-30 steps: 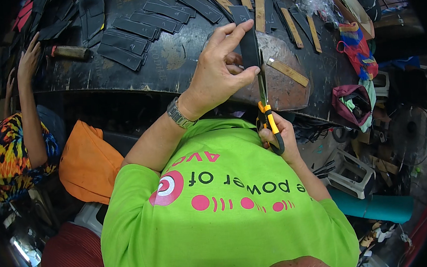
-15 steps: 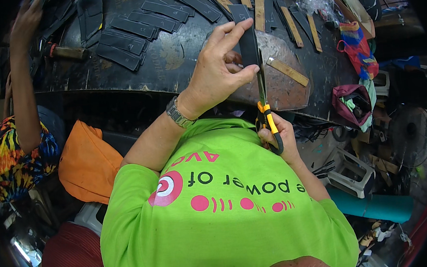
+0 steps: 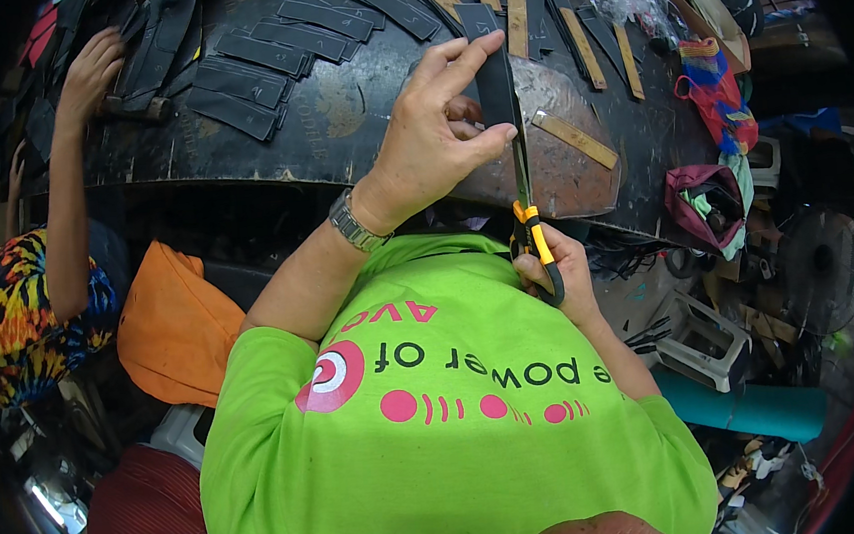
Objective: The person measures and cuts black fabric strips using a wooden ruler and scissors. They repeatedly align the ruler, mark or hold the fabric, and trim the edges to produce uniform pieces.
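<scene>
A dark strip of sheet material point(image 3: 494, 91) with pale markings is pinched upright between the thumb and fingers of my left hand point(image 3: 427, 136), over the near side of the table. My right hand point(image 3: 572, 278) grips scissors with yellow and black handles point(image 3: 535, 238), close to my shirt. Their blades point away from me and lie along the strip's right edge. Part of the blades hides behind the strip, so I cannot tell how far they are apart. A brownish worn board point(image 3: 581, 190) lies below the strip, with a wooden piece point(image 3: 576, 141) on it.
Several dark strips point(image 3: 304, 41) lie in overlapping rows across the black table point(image 3: 162, 147). More wooden pieces point(image 3: 518, 19) lie on strips at the far side. At the left, a co-worker's hand point(image 3: 91, 73) reaches over dark pieces. A maroon bag point(image 3: 702, 195) hangs by the table's right edge.
The co-worker's hand at the left has moved right and nearer. My own hands, the strip and the scissors have hardly moved.
</scene>
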`<control>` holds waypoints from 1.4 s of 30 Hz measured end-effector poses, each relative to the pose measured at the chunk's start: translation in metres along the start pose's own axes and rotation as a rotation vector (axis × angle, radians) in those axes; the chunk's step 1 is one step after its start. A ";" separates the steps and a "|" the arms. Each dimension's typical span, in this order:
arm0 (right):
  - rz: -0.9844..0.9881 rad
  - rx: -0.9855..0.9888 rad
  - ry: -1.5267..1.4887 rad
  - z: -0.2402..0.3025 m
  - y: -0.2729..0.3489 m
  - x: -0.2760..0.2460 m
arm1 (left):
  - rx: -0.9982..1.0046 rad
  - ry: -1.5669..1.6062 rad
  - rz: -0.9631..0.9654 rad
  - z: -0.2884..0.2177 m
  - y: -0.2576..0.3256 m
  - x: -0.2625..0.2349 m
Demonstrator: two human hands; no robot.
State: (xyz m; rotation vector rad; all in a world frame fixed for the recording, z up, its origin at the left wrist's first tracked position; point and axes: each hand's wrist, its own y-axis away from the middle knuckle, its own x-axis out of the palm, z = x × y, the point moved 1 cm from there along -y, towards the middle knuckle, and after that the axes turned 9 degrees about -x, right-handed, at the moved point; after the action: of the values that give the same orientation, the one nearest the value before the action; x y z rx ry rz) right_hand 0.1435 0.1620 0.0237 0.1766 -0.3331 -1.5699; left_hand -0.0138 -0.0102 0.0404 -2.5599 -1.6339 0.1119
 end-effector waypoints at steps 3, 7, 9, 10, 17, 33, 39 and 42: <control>-0.008 0.022 0.015 0.000 -0.001 -0.001 | 0.041 -0.004 0.044 0.003 -0.005 -0.004; -0.003 0.025 0.001 0.000 -0.001 -0.001 | 0.049 0.062 0.064 0.008 -0.012 -0.009; -0.002 0.038 -0.004 0.000 -0.001 -0.001 | 0.039 0.052 0.067 0.008 -0.012 -0.010; 0.002 0.040 -0.006 0.001 -0.002 -0.002 | 0.049 0.063 0.047 0.007 -0.013 -0.009; 0.021 0.051 -0.012 0.003 -0.007 -0.005 | 0.016 0.049 0.022 0.001 -0.006 -0.004; -0.020 0.029 0.047 0.003 -0.001 -0.001 | 0.045 -0.013 0.019 0.001 -0.003 0.001; -0.045 0.005 0.013 0.003 -0.001 0.002 | 0.039 0.003 0.020 0.002 -0.004 0.001; -0.043 0.006 0.012 0.003 0.000 0.003 | 0.046 -0.012 0.014 0.002 -0.004 0.000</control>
State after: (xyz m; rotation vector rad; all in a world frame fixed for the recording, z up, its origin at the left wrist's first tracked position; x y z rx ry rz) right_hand 0.1425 0.1597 0.0262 0.1989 -0.3261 -1.6097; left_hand -0.0174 -0.0081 0.0390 -2.5414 -1.5984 0.1646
